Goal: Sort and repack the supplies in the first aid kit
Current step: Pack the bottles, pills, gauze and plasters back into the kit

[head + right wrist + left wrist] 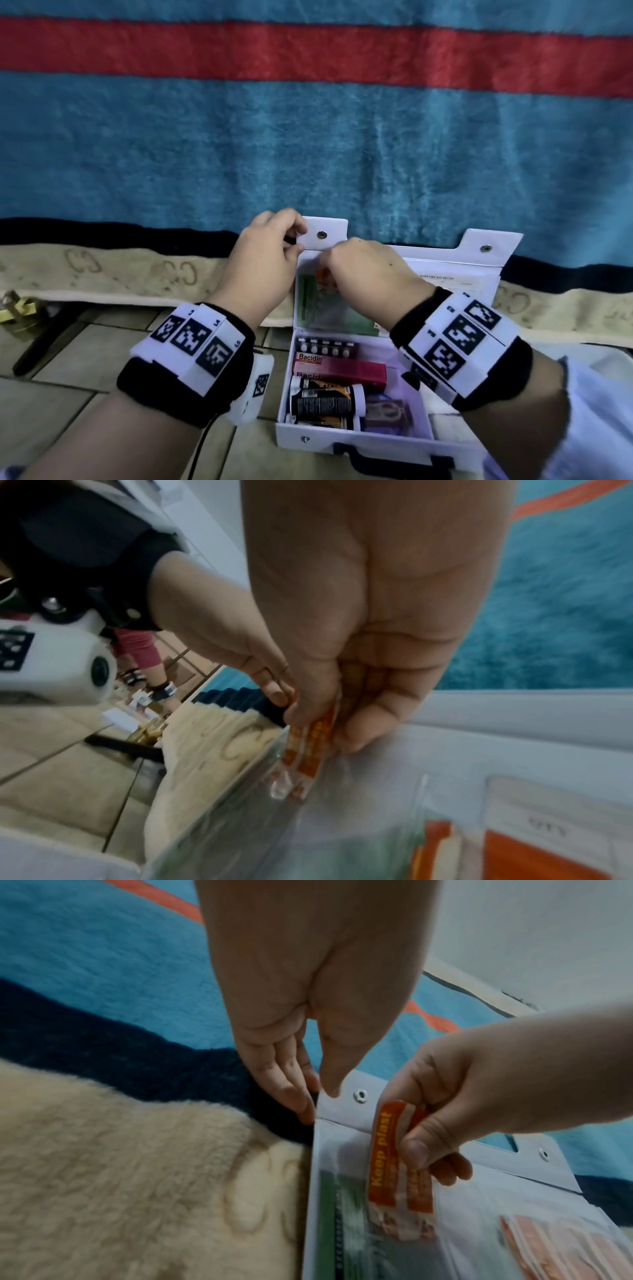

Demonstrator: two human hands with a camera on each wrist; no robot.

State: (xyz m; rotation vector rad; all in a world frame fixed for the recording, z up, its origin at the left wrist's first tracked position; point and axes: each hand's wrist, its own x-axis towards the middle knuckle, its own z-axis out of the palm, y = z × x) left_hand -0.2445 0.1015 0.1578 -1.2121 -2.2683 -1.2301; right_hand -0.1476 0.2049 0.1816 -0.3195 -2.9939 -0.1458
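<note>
The white first aid kit lies open on the tiled floor, its lid leaning back on a blanket. My left hand pinches the lid's left snap tab. My right hand pinches orange "Keep plast" plaster strips, whose lower ends sit at the mouth of a clear lid pocket. A green packet is in that pocket. The base holds a pill blister, a pink Bacidin box and a dark bottle.
A blue and red blanket with a beige border rises behind the kit. A brass padlock and a black rod lie on the tiles at the left. More orange plasters fill a neighbouring lid pocket.
</note>
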